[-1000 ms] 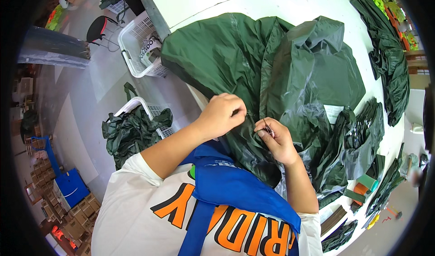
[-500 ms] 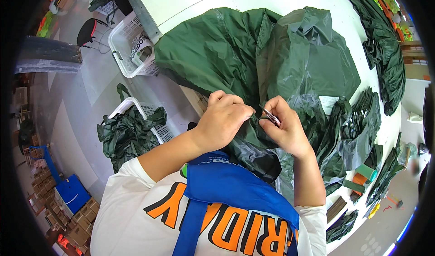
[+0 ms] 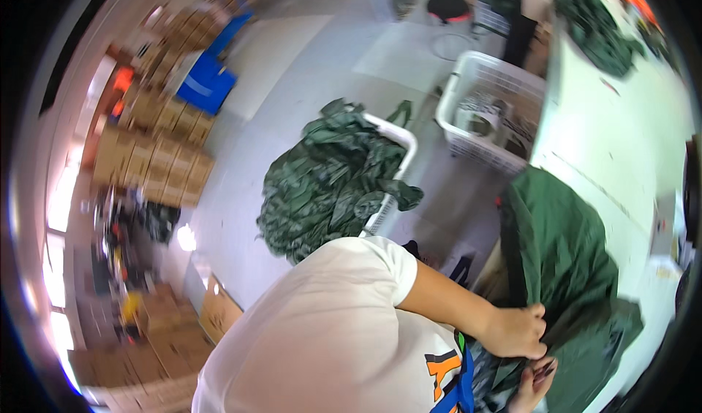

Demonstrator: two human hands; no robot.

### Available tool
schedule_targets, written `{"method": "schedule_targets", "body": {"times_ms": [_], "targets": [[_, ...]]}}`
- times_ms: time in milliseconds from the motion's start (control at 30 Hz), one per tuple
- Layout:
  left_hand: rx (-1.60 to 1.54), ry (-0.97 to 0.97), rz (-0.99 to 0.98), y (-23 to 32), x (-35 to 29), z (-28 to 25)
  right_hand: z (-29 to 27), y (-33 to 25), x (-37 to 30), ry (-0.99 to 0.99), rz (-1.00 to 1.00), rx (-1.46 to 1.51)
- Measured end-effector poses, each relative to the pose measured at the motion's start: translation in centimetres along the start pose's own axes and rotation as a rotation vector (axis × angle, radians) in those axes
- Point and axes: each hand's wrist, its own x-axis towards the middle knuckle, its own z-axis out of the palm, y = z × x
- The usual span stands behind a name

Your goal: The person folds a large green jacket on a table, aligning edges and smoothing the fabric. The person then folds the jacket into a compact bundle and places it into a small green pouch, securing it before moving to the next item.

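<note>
A dark green coated fabric piece (image 3: 574, 230) drapes over the white table's near edge, its folds hanging toward my body. My left hand (image 3: 514, 332) is closed, fingers pinched on the near part of this fabric. Just below it, close to the lower edge of the picture, my right hand (image 3: 536, 387) is curled with a small pair of thread snips (image 3: 542, 371) in its fingers. Only part of the right hand shows, and the snips are blurred here. The two hands nearly touch. What lies between the fingertips is too small to make out.
To my left a white basket (image 3: 410, 146) overflows with crumpled green fabric (image 3: 322, 179). Another white basket (image 3: 446, 109), holding printed bags, stands beside the table (image 3: 585, 135). Further off are a round stool (image 3: 448, 7), stacked cartons (image 3: 164, 168) and a blue box (image 3: 207, 84).
My view has swung to the left, so the hands and fabric now sit at the lower right. Both hands stay close together at the fabric, the right still with the snips.
</note>
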Motion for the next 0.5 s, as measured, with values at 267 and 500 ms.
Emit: {"method": "schedule_targets", "body": {"times_ms": [267,500], "targets": [[0.079,-0.065,-0.104,-1.9,-1.4,3.7,0.4,1.6,2.3,0.110,0.009,0.084],[-0.147,0.254,-0.113,-0.9,-2.2,2.6,2.1,-0.4,2.7,-0.016,-0.004,0.099]]}}
